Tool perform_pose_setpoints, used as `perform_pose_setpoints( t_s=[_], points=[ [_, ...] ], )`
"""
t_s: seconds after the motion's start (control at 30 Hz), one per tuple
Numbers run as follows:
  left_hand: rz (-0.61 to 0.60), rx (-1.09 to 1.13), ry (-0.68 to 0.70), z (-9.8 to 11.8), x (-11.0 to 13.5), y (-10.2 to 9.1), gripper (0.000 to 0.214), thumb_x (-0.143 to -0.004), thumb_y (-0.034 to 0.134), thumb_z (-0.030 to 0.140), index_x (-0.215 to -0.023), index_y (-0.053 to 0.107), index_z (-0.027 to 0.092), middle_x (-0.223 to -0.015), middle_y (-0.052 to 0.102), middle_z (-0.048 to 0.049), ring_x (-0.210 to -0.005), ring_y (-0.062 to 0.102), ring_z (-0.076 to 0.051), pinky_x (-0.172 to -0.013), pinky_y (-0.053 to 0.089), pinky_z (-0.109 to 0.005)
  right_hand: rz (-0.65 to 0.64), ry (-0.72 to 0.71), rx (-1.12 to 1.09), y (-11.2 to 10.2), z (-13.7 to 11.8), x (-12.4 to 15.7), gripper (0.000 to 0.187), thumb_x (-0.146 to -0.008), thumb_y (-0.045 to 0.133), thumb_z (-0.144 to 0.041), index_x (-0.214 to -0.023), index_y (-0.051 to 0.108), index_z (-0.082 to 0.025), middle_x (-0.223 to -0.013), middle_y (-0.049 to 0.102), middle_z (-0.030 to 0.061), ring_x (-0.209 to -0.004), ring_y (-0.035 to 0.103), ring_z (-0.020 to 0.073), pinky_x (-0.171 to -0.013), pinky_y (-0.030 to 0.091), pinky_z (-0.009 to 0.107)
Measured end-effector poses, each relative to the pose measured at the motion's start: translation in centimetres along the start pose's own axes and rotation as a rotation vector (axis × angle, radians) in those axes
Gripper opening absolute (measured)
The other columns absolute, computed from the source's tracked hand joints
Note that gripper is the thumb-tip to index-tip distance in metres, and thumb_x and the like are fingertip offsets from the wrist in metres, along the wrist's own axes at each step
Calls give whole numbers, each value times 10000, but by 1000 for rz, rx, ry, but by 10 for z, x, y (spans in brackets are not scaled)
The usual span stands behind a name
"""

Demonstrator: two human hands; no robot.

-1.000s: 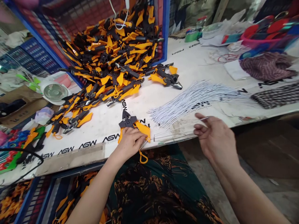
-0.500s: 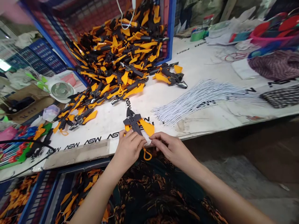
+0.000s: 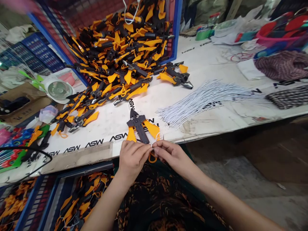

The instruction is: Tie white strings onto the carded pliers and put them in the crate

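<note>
A pair of black pliers with orange handles [image 3: 139,127] lies on the white table top [image 3: 192,120], its jaws pointing away from me. My left hand [image 3: 132,158] rests over the lower end of the handles and pinches there. My right hand [image 3: 168,153] meets it, with its fingertips closed on a thin white cord [image 3: 158,136] that forms a small loop beside the handle. An orange cord loop [image 3: 152,157] hangs below the hands. The fingers hide the point where the cord meets the handles.
A large heap of orange-handled pliers [image 3: 115,54] fills a blue crate [image 3: 177,29] and spills onto the table. A bundle of white cords [image 3: 207,102] lies to the right. Below the table edge, another crate [image 3: 79,200] holds more pliers.
My right hand has moved in from the right, first to the pliers, and now pinches a white cord against the handles. The pliers have turned slightly, and my hands are closer together.
</note>
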State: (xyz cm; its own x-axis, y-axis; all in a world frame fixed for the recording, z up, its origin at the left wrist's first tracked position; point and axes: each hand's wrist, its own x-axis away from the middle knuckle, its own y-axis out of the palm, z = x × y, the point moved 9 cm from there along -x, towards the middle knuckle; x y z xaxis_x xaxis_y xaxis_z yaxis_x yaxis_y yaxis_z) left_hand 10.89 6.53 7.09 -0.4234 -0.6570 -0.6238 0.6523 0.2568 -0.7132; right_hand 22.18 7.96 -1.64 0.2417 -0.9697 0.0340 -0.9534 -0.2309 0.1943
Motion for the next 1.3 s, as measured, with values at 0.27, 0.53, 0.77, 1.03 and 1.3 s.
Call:
perform_pose_setpoints(
  t_s=[0.27,0.53,0.77,1.03,1.3],
  points=[
    [-76,-168,350,16,9,0,136,-890,664,158,-1019,638,191,-855,749,-16,-734,625,-135,-714,400,-305,-65,201,-277,10,24,-1,403,-720,763,-538,-713,591,-173,-604,441,-59,-517,294,74,-492,221,242],
    [245,399,-412,-13,21,3,78,-878,660,240,-813,660,197,-746,663,-5,-717,608,-134,-682,457,-253,110,-153,-93,8,-10,9,234,-913,583,-429,-843,565,-207,-688,502,-26,-579,440,116,-534,356,248],
    [192,976,-944,-25,52,43,314,-835,684,451,-731,590,170,-670,552,15,-624,513,-107,-610,436,-225,53,-849,643,16,-63,33,168,-942,472,-106,-962,596,-217,-832,659,41,-755,598,162,-686,458,277],
    [-81,327,-129,5,10,-2,107,-929,595,220,-849,661,194,-759,675,-25,-722,615,-138,-646,473,-247,-316,71,134,18,-13,8,288,-852,621,-465,-771,583,-192,-658,603,-3,-530,490,107,-493,359,230],
    [-11,267,-329,2,21,7,135,-933,542,204,-849,647,185,-773,663,-26,-723,618,-138,-672,486,-252,-48,-14,100,7,-6,3,210,-793,591,-393,-723,507,-214,-618,493,-34,-539,427,107,-514,357,242]
  ],
)
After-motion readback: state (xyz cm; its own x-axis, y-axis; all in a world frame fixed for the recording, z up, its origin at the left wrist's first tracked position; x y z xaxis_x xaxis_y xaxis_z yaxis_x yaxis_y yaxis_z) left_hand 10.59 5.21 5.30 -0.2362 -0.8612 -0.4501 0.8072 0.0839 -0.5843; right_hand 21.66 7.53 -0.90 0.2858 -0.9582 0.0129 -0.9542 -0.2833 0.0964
